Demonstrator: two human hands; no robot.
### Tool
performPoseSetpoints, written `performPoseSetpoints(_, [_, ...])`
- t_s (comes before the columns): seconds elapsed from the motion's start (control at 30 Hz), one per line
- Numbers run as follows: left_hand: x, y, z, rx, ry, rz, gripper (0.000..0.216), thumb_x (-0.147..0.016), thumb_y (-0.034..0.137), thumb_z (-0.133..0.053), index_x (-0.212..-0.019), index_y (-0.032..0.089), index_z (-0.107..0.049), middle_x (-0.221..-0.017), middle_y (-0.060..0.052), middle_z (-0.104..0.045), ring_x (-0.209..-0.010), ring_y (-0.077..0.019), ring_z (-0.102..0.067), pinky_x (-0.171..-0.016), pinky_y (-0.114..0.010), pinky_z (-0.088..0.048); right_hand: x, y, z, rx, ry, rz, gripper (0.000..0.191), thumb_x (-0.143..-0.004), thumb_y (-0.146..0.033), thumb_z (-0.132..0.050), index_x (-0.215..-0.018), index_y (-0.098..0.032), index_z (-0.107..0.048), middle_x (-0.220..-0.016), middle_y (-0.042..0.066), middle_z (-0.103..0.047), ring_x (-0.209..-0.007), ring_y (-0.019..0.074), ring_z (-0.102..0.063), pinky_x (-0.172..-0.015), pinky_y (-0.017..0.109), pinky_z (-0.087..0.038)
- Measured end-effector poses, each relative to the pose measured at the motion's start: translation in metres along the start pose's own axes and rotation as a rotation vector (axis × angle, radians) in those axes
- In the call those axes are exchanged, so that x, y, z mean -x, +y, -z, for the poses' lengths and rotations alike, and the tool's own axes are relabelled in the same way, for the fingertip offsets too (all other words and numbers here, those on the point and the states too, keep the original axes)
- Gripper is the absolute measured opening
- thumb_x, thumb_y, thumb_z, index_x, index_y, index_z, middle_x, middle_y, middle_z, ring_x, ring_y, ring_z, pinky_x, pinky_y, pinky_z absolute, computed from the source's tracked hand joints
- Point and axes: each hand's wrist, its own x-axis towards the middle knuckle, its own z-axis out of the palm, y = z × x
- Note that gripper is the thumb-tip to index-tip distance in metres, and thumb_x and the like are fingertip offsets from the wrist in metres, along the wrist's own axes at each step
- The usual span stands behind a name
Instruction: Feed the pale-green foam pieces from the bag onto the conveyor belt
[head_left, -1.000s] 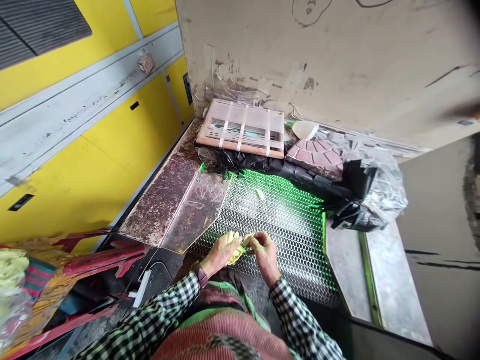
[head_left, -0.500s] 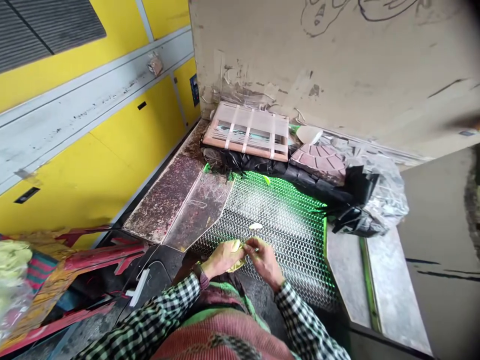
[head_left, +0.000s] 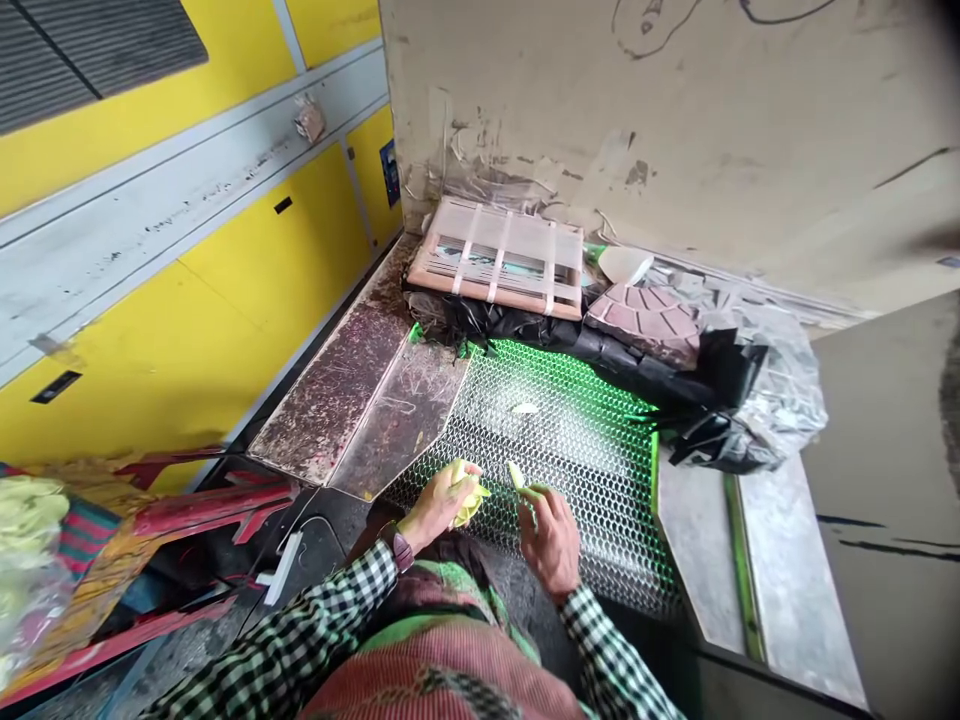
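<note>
My left hand (head_left: 435, 508) is closed around a bunch of thin, soft pale yellow pieces (head_left: 471, 500); what they are made of I cannot tell. To its right, my right hand (head_left: 551, 540) pinches a single narrow pale yellow piece (head_left: 516, 474) by its lower end, just above the near part of a metal mesh conveyor belt (head_left: 592, 510). Farther along the belt lies one small pale piece (head_left: 525, 408), flat and apart from both hands. Green light glows along the belt's far end, beneath a black plastic-wrapped edge (head_left: 555, 335).
Above the far belt end rest a taped wooden frame (head_left: 499, 255), a pinkish slab (head_left: 645, 318) and clear plastic wrap (head_left: 787, 390). Metal side plates (head_left: 397, 410) flank the belt. At left stand a yellow machine panel (head_left: 202, 290) and a red-framed stand (head_left: 217, 505) holding more pale yellow pieces (head_left: 30, 520).
My hands have parted; the right has drawn one pale yellow piece away from the bunch. The piece on the belt has travelled farther away, and another near the far end is out of sight.
</note>
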Motion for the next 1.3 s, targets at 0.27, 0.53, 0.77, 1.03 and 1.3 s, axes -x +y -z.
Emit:
performPoseSetpoints(0.27, [-0.003, 0.008, -0.009, -0.218, 0.025, -0.156, 0.033, -0.094, 0.042, -0.053, -0.117, 0.018, -0.059, -0.084, 0.0, -0.061, -0.066, -0.012, -0.055, -0.06, -0.022, -0.045, -0.015, -0.04, -0.015, -0.624, -0.057, -0.442, 0.027, -0.095, -0.049, -0.061, -0.094, -0.022, -0.067, -0.088, 0.005, -0.07, -0.078, 0.0207, -0.063, -0.069, 0.032, -0.051])
performPoseSetpoints(0.53, [-0.008, -0.009, -0.004, -0.057, 0.052, 0.007, 0.03, -0.091, 0.042, -0.056, -0.109, 0.018, -0.058, -0.077, 0.001, -0.06, -0.048, -0.0075, -0.051, -0.041, -0.017, -0.034, -0.019, -0.013, -0.025, -0.615, 0.057, -0.539, 0.038, -0.089, -0.057, -0.063, -0.101, -0.021, -0.069, -0.096, 0.009, -0.072, -0.079, 0.0228, -0.065, -0.067, 0.036, -0.057])
performPoseSetpoints(0.77, [-0.005, -0.003, -0.005, -0.081, -0.037, -0.026, 0.045, -0.091, 0.05, -0.06, -0.123, 0.018, -0.059, -0.076, 0.002, -0.062, -0.049, -0.0083, -0.05, -0.042, -0.018, -0.033, -0.021, -0.009, -0.021, -0.654, -0.015, -0.531, 0.037, -0.089, -0.057, -0.065, -0.1, -0.022, -0.069, -0.095, 0.008, -0.073, -0.077, 0.023, -0.066, -0.066, 0.036, -0.057])
performPoseSetpoints(1.03, [-0.009, -0.001, -0.005, -0.556, 0.222, -0.29, 0.017, -0.097, 0.03, -0.055, -0.102, 0.023, -0.069, -0.099, -0.005, -0.073, -0.082, -0.0177, -0.065, -0.075, -0.026, -0.046, -0.007, 0.017, -0.014, 0.07, 0.17, -0.151, 0.026, -0.103, -0.034, -0.045, -0.1, -0.021, -0.067, -0.096, 0.009, -0.071, -0.084, 0.0231, -0.062, -0.074, 0.036, -0.047])
performPoseSetpoints(1.3, [0.005, -0.013, 0.004, -0.974, 0.062, -0.315, 0.039, -0.1, 0.026, -0.049, -0.136, 0.03, -0.062, -0.114, -0.008, -0.067, -0.085, -0.0181, -0.063, -0.075, -0.026, -0.047, 0.021, 0.045, -0.015, 0.336, 0.077, 0.14, 0.024, -0.1, -0.012, -0.046, -0.106, -0.024, -0.065, -0.105, 0.007, -0.071, -0.101, 0.0249, -0.061, -0.094, 0.042, -0.042])
